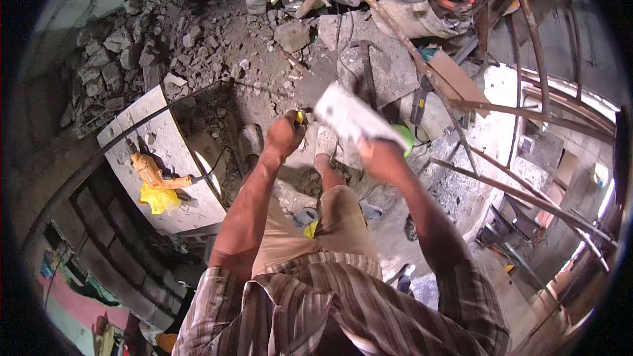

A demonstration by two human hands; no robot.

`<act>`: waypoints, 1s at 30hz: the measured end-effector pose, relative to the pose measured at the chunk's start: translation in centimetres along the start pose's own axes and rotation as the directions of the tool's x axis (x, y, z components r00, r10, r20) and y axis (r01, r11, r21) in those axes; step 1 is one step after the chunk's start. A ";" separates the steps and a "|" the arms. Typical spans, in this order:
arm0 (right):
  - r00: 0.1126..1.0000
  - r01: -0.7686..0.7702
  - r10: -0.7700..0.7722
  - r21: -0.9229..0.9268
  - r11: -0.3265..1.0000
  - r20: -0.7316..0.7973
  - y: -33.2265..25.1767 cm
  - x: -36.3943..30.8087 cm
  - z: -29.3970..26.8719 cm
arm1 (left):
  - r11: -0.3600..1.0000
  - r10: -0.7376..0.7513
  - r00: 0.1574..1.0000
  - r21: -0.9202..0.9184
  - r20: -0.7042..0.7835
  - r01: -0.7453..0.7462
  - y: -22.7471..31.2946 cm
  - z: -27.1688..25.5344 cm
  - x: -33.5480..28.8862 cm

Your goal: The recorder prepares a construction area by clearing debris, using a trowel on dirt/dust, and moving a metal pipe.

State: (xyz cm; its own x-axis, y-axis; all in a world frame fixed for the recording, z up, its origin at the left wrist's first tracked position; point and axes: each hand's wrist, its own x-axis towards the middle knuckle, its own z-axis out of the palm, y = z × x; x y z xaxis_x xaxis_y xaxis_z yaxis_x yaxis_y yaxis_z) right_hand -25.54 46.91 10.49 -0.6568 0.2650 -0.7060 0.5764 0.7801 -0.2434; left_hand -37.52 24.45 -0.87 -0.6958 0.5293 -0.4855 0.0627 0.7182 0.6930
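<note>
My left hand [283, 137] is closed around a small yellow-and-black object [300, 118], mostly hidden by the fingers. To its right, my right hand [386, 158] grips one end of a white rectangular piece [353, 113], smeared by motion; its material is unclear. That piece is tilted and held off the ground, its far end pointing toward my left hand. Behind its right end shows part of a bright green round thing [404, 137]. Below the hands are my light perforated clogs [326, 140] on dusty ground.
Broken rubble [115, 59] is heaped at the far left. A pale board [191, 207] at left carries a yellow corded power tool [150, 170] and a yellow plastic bag [157, 199]. A long-handled hammer-like tool [367, 69] lies ahead. Wooden poles [402, 36] slant across the right side.
</note>
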 end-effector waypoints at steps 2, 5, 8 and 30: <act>0.982 0.010 -0.008 0.010 1.000 -0.189 -0.1 0.7 -2.5 | 1.000 -0.003 1.000 0.022 0.017 0.003 0.9 0.0 0.1; 0.981 -0.012 0.017 0.025 1.000 -0.192 0.5 0.8 0.1 | 0.999 -0.039 0.998 0.014 0.049 0.039 2.1 1.3 0.7; 0.961 0.195 -0.150 0.184 0.963 -0.231 1.7 -0.4 4.4 | 0.998 -0.024 1.000 -0.059 0.012 0.025 0.3 1.7 -0.1; 0.975 -0.030 0.178 0.721 0.693 -0.131 24.1 19.4 16.6 | 0.716 -0.519 0.832 -0.630 -0.193 0.300 -1.4 12.0 -2.7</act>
State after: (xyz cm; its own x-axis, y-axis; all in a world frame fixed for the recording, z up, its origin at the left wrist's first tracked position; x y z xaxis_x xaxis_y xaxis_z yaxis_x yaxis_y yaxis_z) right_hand -16.33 61.49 -20.15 -0.6014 0.4715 -0.6450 0.7693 0.1239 -0.6267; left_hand -27.11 27.49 -6.92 -0.7500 -0.0199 -0.6611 -0.6151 0.3883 0.6862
